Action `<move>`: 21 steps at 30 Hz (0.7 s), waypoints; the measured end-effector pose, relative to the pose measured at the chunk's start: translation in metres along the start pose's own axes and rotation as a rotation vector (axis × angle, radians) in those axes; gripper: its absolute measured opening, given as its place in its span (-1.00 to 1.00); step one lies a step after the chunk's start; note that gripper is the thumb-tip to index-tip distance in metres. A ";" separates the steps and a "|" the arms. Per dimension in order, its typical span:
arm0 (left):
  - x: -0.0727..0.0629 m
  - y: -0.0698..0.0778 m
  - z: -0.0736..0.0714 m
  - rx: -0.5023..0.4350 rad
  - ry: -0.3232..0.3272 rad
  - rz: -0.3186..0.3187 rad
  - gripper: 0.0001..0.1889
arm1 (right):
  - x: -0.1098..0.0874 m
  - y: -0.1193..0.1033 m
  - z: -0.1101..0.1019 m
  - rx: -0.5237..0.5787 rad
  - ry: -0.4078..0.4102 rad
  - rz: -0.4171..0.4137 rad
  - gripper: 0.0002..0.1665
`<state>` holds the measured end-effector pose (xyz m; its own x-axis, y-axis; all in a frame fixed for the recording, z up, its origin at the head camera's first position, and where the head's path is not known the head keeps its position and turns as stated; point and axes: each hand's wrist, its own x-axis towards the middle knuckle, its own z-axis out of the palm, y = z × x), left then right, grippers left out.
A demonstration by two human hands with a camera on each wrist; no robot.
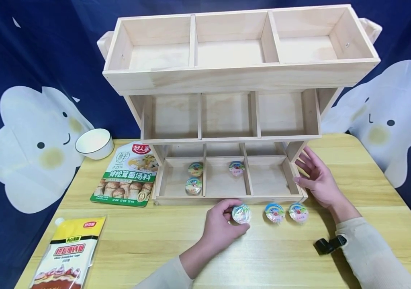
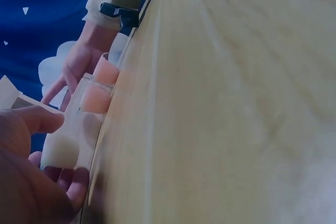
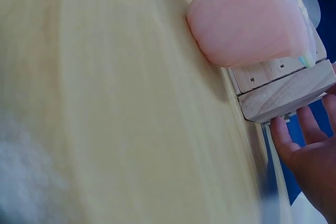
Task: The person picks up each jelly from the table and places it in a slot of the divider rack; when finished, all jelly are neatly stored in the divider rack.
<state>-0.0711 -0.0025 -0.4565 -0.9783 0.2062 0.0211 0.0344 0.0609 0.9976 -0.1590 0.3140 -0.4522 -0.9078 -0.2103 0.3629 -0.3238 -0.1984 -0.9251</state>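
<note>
My left hand holds a jelly cup between thumb and fingers, just in front of the wooden shelf. In the left wrist view this cup looks pale, with the fingers curled about its sides. Two pinkish jelly cups, one beside the other, stand on the table to its right. At the shelf's lower right side is my right hand, fingers spread and thumb against the wood. Bottom tier: two cups in the left compartment, one cup in the middle.
Left of the shelf lies a green-and-white mushroom soup packet, with a white bowl behind it. A yellow-topped sugar pouch lies at the front left. The shelf's upper tiers overhang the bottom one.
</note>
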 end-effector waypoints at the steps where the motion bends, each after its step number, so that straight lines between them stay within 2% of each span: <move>1: 0.000 0.001 -0.001 -0.008 -0.005 -0.004 -0.41 | 0.000 0.000 0.000 0.000 0.000 0.001 0.18; 11: -0.001 0.017 -0.013 -0.111 -0.052 -0.027 -0.39 | 0.000 0.001 0.000 -0.001 0.004 0.012 0.18; 18: 0.007 0.027 -0.020 -0.110 -0.061 0.033 -0.44 | 0.000 0.001 -0.001 -0.002 -0.001 0.015 0.18; 21: 0.011 0.030 -0.023 -0.132 -0.060 0.033 -0.44 | 0.000 0.001 -0.001 -0.002 -0.004 0.013 0.18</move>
<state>-0.0857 -0.0204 -0.4253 -0.9629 0.2644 0.0541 0.0354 -0.0750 0.9966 -0.1598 0.3148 -0.4528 -0.9109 -0.2161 0.3515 -0.3129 -0.1937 -0.9298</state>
